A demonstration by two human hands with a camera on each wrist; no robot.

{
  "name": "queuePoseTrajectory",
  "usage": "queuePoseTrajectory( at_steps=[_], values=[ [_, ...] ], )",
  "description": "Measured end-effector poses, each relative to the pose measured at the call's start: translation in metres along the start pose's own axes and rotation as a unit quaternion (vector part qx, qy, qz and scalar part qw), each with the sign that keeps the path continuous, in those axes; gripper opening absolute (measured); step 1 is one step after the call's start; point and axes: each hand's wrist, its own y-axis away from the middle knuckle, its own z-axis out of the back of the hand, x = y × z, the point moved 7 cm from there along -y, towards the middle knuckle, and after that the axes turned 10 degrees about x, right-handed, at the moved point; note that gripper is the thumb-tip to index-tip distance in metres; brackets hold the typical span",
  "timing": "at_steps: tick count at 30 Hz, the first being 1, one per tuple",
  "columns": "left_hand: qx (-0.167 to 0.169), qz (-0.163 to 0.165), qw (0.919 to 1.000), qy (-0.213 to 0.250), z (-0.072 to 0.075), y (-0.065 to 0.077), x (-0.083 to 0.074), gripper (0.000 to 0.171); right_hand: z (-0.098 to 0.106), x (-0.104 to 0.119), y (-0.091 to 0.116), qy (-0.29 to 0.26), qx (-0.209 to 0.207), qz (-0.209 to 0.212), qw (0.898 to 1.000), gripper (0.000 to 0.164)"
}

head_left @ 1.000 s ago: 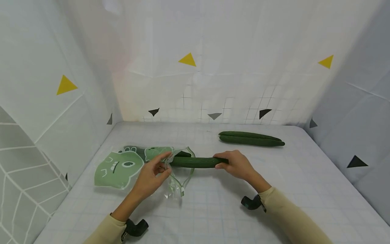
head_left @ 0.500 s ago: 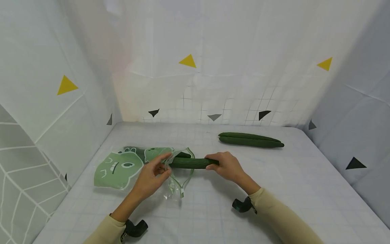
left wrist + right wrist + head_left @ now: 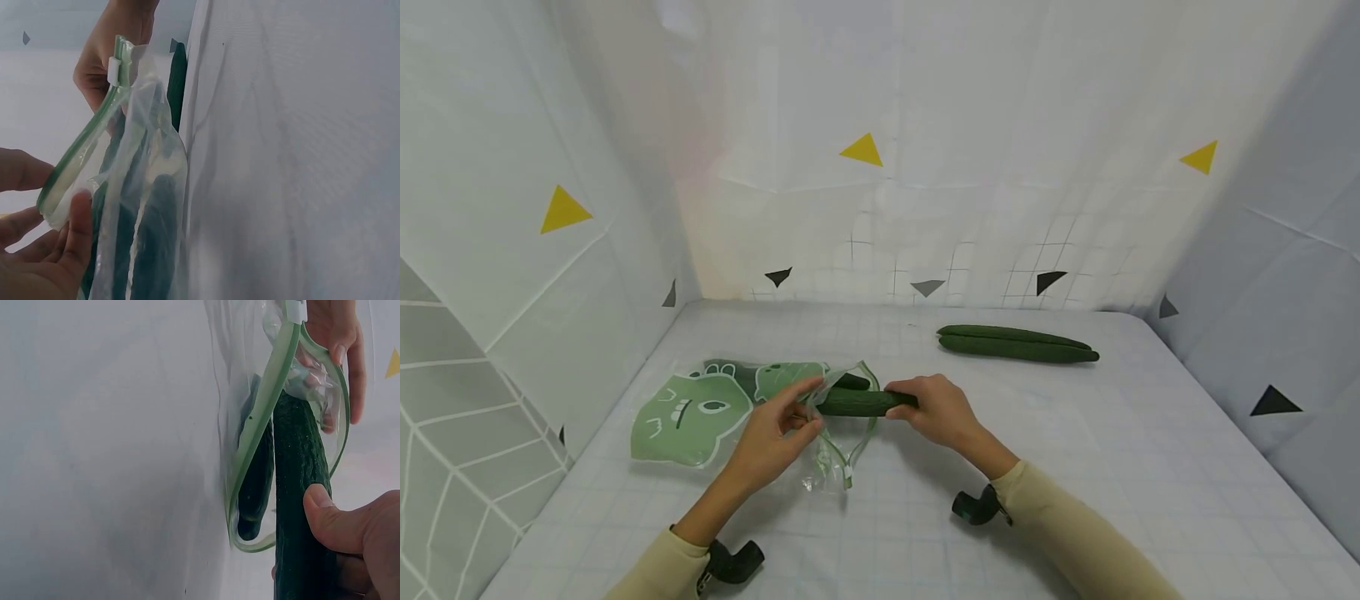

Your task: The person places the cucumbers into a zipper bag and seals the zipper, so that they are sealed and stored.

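A long dark green cucumber [image 3: 853,404] lies part way through the mouth of a clear zip bag [image 3: 692,421] printed with green cartoon creatures. My right hand [image 3: 942,410] grips the cucumber's outer end, thumb on one side and fingers on the other. My left hand [image 3: 775,433] pinches the edge of the bag's mouth between thumb and fingers, and the green zip strip [image 3: 81,137] with its white slider stands apart there. Inside the bag, another cucumber [image 3: 255,494] shows beside the held one. The inner end of the held cucumber is covered by the bag and my left hand.
Two more cucumbers [image 3: 1018,343] lie side by side at the back right of the white table [image 3: 1120,467]. Pale sheet walls [image 3: 955,100] with yellow and dark triangles rise at the back and both sides. A black wrist camera [image 3: 976,506] sits below my right hand.
My right hand has moved left, sliding the cucumber deeper into the bag, so less of it shows outside. My left hand stays at the bag's mouth.
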Motion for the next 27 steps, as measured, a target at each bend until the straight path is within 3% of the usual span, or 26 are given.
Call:
queuePoseTrajectory(
  at_steps=[18,27],
  values=[
    [0.006,0.002,1.0000,-0.002,0.000,-0.002,-0.001,0.057,-0.018,0.016,-0.020,0.005,-0.009,-0.007,1.000,0.041],
    [0.009,-0.002,0.9999,-0.010,0.000,-0.001,0.000,0.056,-0.031,0.018,-0.026,0.004,0.008,-0.019,1.000,0.039]
  ],
)
